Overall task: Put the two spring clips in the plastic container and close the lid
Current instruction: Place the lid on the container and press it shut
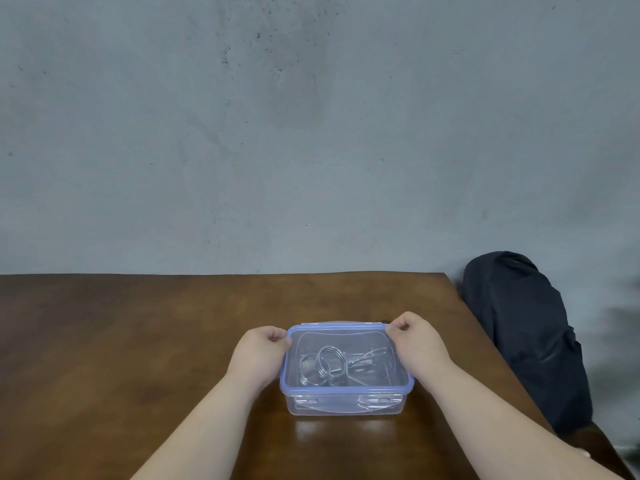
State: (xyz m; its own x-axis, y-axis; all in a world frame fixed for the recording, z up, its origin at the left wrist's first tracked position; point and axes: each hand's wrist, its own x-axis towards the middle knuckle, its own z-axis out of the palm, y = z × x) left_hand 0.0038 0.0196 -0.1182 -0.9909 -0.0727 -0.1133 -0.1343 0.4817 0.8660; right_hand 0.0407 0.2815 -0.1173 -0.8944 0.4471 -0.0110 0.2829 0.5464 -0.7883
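A clear plastic container (346, 386) with a blue-rimmed lid (341, 329) sits on a dark brown wooden worktop (138, 341), near its front middle. The lid lies on top of the container. Through the clear plastic, metal spring clips (329, 363) with round wire coils show inside, lying on the bottom. The left hand (259, 351) is curled at the lid's far left corner, fingertips touching the blue rim. The right hand (415, 344) is curled at the far right corner, likewise pinching the rim. Both bare forearms reach in from below. A dark bag (523, 334) rests beside the worktop's right edge, against a grey wall (311, 133).
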